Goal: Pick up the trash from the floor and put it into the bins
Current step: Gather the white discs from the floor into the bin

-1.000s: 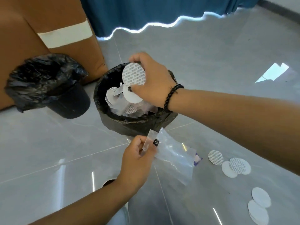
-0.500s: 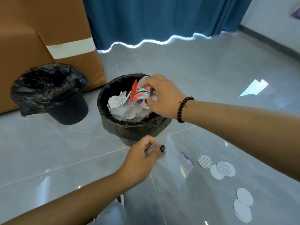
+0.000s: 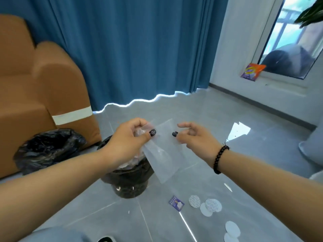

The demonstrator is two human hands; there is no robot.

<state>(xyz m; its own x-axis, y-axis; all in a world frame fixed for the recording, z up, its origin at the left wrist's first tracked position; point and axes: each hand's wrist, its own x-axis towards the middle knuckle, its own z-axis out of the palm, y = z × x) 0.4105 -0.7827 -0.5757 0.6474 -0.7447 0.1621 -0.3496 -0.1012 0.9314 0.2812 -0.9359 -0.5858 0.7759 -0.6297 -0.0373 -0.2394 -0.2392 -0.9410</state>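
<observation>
My left hand (image 3: 128, 141) pinches the top edge of a clear plastic bag (image 3: 161, 159), which hangs limp above the nearer bin (image 3: 129, 179). It looks light, floppy and slick, so an edge pinch suits it. My right hand (image 3: 194, 137) is loosely spread beside it, its grip empty. White discs (image 3: 208, 206) lie on the floor.

The left hand (image 3: 128, 142) has lifted the clear plastic bag (image 3: 161, 154) above the nearer bin (image 3: 129, 179). The right hand (image 3: 194, 137), out of that bin, now reaches empty for the bag.
</observation>
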